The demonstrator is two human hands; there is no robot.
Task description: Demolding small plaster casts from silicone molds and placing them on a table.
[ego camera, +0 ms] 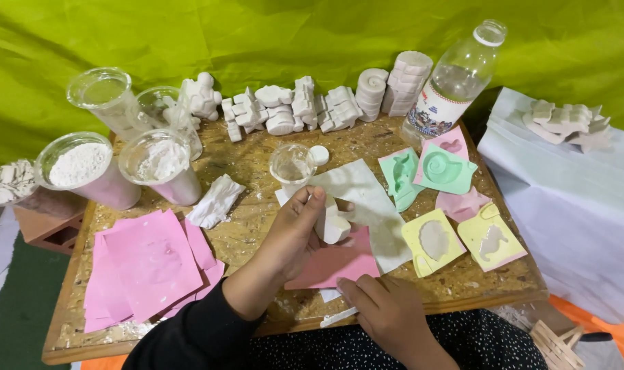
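White plaster cast [334, 223], a small blocky figure, sits gripped in the left hand [295, 233], fingers curled round it from the left side, held just above a pink sheet [329, 264] near the middle of the chipboard surface [257, 233]. Right hand [387, 308] lies low at the near edge, its fingertips [346, 288] pressing on the corner of that pink sheet; it is flat rather than clenched and grasps nothing that shows. A thin white stick [339, 316] lies just beside it on the surface edge. Behind the cast stands a small clear cup [292, 166] on a white sheet [366, 199], with a round white lid [319, 155] next to it. To the right lie soft moulds: two green ones [425, 171], two yellow ones [462, 238], and pink ones partly tucked under them. A stack of pink sheets [147, 264] covers the left part of the surface, a crumpled white scrap [216, 200] near it. Plastic tubs of white powder [82, 164] stand at the far left, a row of finished white casts [305, 106] runs along the back, and a clear bottle [456, 79] leans at the far right
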